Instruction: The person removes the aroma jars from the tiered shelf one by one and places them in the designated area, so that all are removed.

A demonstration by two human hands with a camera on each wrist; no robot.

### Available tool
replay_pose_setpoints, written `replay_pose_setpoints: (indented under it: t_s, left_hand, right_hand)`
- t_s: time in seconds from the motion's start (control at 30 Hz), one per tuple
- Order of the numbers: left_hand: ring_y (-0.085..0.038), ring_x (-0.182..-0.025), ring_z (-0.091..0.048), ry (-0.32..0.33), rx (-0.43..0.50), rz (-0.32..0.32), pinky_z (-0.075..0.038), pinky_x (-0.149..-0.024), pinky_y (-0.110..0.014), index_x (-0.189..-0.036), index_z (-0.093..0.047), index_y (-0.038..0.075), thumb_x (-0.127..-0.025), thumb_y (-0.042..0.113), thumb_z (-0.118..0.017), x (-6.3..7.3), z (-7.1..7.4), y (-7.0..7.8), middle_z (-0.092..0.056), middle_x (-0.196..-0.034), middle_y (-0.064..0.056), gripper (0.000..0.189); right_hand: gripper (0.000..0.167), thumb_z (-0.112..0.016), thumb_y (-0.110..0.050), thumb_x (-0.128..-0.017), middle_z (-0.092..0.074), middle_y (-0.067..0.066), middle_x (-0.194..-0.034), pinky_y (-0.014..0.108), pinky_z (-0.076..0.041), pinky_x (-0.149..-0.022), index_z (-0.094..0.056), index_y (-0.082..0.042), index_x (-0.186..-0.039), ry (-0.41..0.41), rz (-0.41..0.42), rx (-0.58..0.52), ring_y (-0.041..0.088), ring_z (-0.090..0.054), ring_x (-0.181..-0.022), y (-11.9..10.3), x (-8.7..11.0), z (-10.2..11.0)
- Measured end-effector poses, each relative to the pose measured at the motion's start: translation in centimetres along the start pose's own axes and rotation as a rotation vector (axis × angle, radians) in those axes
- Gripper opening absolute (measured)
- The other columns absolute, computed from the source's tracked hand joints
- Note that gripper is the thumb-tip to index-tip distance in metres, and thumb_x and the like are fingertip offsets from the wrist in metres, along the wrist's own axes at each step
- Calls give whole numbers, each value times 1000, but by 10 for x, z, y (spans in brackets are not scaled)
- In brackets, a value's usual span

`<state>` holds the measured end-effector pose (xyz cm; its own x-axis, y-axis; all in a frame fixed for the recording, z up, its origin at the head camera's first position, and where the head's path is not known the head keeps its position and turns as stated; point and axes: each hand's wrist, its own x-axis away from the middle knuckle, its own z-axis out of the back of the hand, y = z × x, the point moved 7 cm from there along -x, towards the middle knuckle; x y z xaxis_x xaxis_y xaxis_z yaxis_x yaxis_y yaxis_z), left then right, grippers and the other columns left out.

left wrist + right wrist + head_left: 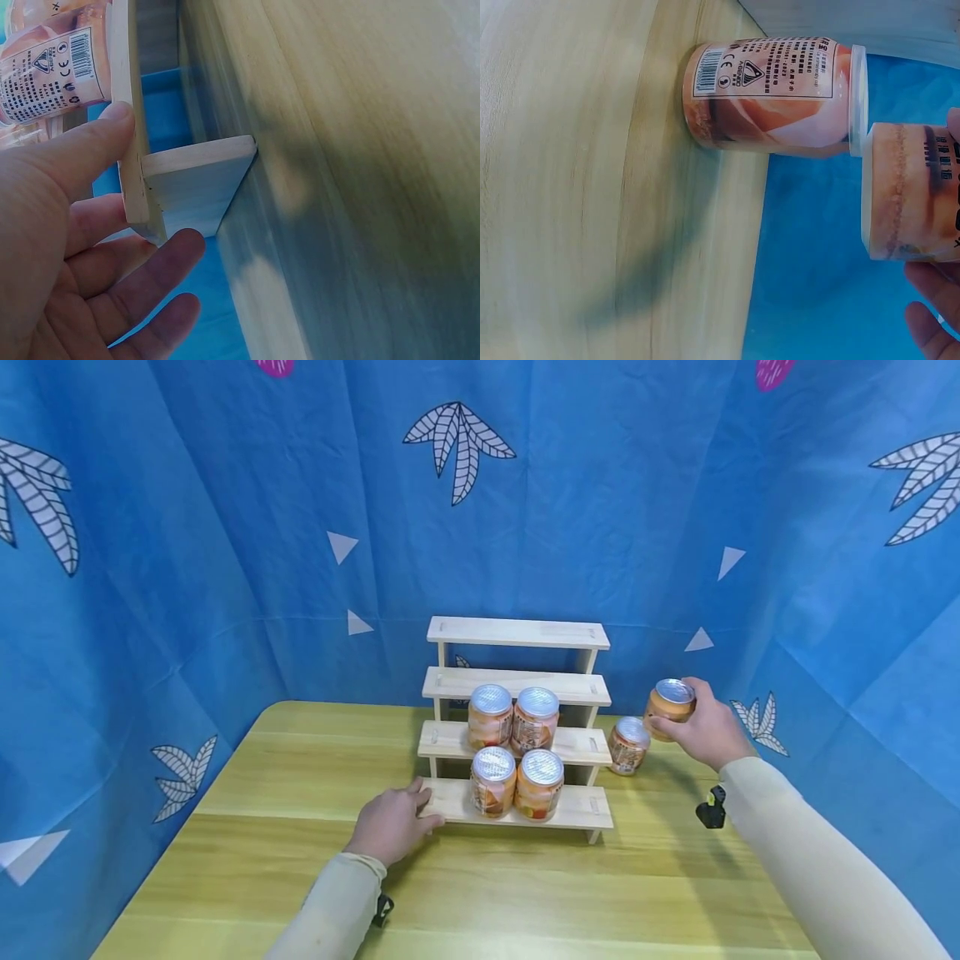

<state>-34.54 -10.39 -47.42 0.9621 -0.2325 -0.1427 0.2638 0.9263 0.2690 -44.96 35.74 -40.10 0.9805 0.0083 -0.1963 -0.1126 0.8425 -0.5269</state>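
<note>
At the right, my right hand holds an orange-labelled can with a silver lid, thumb on one side and fingers on the other. The right wrist view shows this can raised off the wood, its base close to the lid of a second can that stands on the table. My left hand grips the left end of the lowest step of a pale wooden tiered rack. In the left wrist view its thumb lies on the step board, other fingers around the board's end.
Two similar cans stand side by side on the lowest step, and two more on the step above. The rack stands on a wooden table. A blue patterned cloth hangs behind and at both sides.
</note>
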Motion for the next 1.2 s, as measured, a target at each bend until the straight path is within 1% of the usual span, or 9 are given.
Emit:
replay_pose_setpoints:
  t_s: [0.2,0.37,0.47,0.67,0.8,0.93,1.13,1.2]
  left_hand:
    - [-42,-108,-68,-4,-16,1,-60,-85,-50,-129,-68,7,-88,51,-73,0,-1,1,-57,-142,-19,60]
    - [-42,-109,-68,-6,-18,1,-60,-85,-50,-129,-68,8,-88,51,-73,1,-1,1,-57,-142,-19,60]
    - [-42,-108,-68,-3,-19,1,-60,-85,-50,-128,-68,7,-88,51,-73,1,0,1,-57,-141,-19,60]
    - [-42,-108,-68,0,-13,-6,-59,-87,-50,-128,-68,7,-88,51,-73,2,2,1,-57,-141,-20,60]
    - [-42,-108,-68,-5,-16,-11,-59,-87,-50,-128,-68,7,-89,50,-72,2,1,2,-58,-141,-20,59]
    - [-42,-108,-68,-9,-13,-10,-59,-87,-50,-128,-68,6,-89,50,-72,2,2,3,-58,-141,-20,59]
    - [-42,-107,-68,-8,-12,-14,-60,-85,-49,-128,-69,6,-88,49,-73,1,4,4,-58,-140,-20,58]
    - [-42,-106,-68,-10,-10,-13,-60,-84,-49,-128,-69,5,-89,49,-73,1,4,4,-58,-140,-20,58]
  right_hand:
    - [105,-71,-57,-88,-49,35,-135,63,-51,-86,-15,-1,-157,11,-6,-8,51,-57,-113,6,-3,0]
    - [105,-70,-58,-88,-49,35,-134,63,-51,-85,-14,-2,-158,16,-28,-2,51,-57,-112,12,-3,1]
    - [104,-70,-58,-89,-49,35,-134,63,-51,-83,-15,-1,-157,25,-27,-11,51,-57,-112,14,-1,1]
    - [102,-71,-58,-88,-53,35,-129,59,-52,-77,-20,1,-154,50,-6,15,51,-60,-106,16,2,0]
    - [102,-72,-58,-87,-55,35,-126,55,-52,-72,-23,2,-153,52,-6,32,50,-61,-103,22,4,-6]
    - [102,-74,-55,-87,-54,36,-126,57,-52,-74,-23,3,-152,43,-8,19,51,-61,-103,28,8,-14]
    - [99,-77,-48,-87,-54,37,-127,62,-51,-81,-24,6,-151,40,-8,-13,52,-60,-106,36,11,-23]
    - [99,-77,-48,-88,-53,37,-129,63,-50,-83,-23,6,-151,30,-17,-20,53,-59,-108,40,11,-26]
